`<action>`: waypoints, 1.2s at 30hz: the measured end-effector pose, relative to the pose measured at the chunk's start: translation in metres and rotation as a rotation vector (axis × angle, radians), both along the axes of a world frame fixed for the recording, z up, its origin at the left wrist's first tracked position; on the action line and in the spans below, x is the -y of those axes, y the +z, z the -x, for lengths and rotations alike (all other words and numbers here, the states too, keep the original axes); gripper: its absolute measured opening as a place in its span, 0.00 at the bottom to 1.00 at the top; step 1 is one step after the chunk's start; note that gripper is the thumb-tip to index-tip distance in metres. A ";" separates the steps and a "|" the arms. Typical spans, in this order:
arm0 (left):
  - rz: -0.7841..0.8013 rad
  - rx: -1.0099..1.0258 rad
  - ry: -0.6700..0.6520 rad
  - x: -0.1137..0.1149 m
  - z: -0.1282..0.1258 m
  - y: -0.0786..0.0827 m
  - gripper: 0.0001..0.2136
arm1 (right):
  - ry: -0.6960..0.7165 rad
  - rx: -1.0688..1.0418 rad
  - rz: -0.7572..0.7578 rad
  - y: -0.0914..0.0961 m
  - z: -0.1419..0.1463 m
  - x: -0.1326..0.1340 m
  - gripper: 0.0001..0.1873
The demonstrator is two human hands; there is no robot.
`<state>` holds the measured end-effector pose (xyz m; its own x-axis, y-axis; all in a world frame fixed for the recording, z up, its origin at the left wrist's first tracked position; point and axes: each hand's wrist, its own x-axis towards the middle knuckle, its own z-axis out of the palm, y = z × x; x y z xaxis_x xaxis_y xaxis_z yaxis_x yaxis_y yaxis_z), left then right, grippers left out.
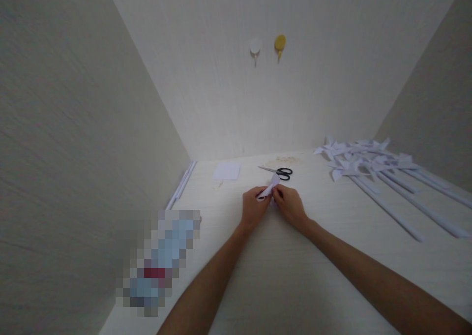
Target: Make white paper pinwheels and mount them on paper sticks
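Both hands meet near the middle of the white table. My left hand (254,207) is closed on a white paper pinwheel (272,184), whose curled blades stick out above the fingers. From the other side my right hand (289,204) pinches at the pinwheel's middle; its fingertips touch the paper, and anything small between them is hidden. Just beyond the hands lies a pair of scissors (283,171) with black handles, blades pointing left. A stack of white square paper (226,171) rests farther back on the left.
Several finished paper pinwheels (350,163) on rolled paper sticks (391,207) lie piled at the right. More rolled paper sticks (181,183) lie along the left wall. A blurred-out bluish object (165,256) is at the left edge. Two hooks (280,43) hang on the back wall.
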<state>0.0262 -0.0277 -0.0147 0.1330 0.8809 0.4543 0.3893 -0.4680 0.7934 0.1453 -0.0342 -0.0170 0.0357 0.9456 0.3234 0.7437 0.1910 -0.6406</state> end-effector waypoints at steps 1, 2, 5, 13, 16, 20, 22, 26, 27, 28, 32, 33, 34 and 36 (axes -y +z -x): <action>0.015 0.021 -0.011 0.000 -0.001 0.000 0.09 | -0.001 -0.016 -0.007 0.000 -0.001 -0.001 0.14; 0.036 0.045 -0.020 0.000 -0.001 0.000 0.10 | -0.004 -0.033 -0.014 -0.001 -0.001 -0.001 0.14; 0.123 0.144 -0.047 -0.001 -0.003 0.002 0.15 | -0.015 -0.088 -0.036 -0.002 -0.003 -0.003 0.15; 0.090 0.376 0.145 -0.009 0.010 0.004 0.10 | 0.015 -0.225 -0.078 -0.002 -0.005 -0.003 0.15; -0.036 0.234 0.188 -0.011 0.015 0.003 0.09 | 0.031 -0.247 -0.078 -0.001 -0.005 -0.002 0.15; -0.123 0.091 0.128 -0.010 0.014 0.004 0.09 | 0.067 -0.256 -0.073 0.001 -0.004 -0.001 0.15; -0.155 0.047 0.084 -0.009 0.013 0.004 0.09 | 0.087 -0.258 -0.072 0.002 -0.004 -0.001 0.15; -0.182 -0.031 0.038 -0.010 0.012 0.001 0.07 | 0.113 -0.270 -0.074 0.002 -0.004 0.000 0.15; -0.188 -0.053 0.030 -0.011 0.012 0.001 0.07 | 0.119 -0.274 -0.075 0.002 -0.004 0.000 0.15; -0.196 -0.073 0.023 -0.011 0.012 0.000 0.07 | 0.124 -0.277 -0.076 0.002 -0.004 0.000 0.15; -0.217 -0.144 0.043 -0.010 0.012 -0.001 0.06 | 0.120 -0.286 -0.095 0.001 -0.004 0.001 0.15; -0.213 -0.162 0.050 -0.009 0.011 -0.001 0.05 | 0.114 -0.287 -0.101 0.001 -0.004 0.000 0.15; -0.208 -0.181 0.050 -0.009 0.011 -0.001 0.05 | 0.109 -0.288 -0.105 0.001 -0.004 0.000 0.15; -0.195 -0.214 0.031 -0.008 0.011 -0.001 0.05 | 0.106 -0.289 -0.110 0.000 -0.003 -0.001 0.15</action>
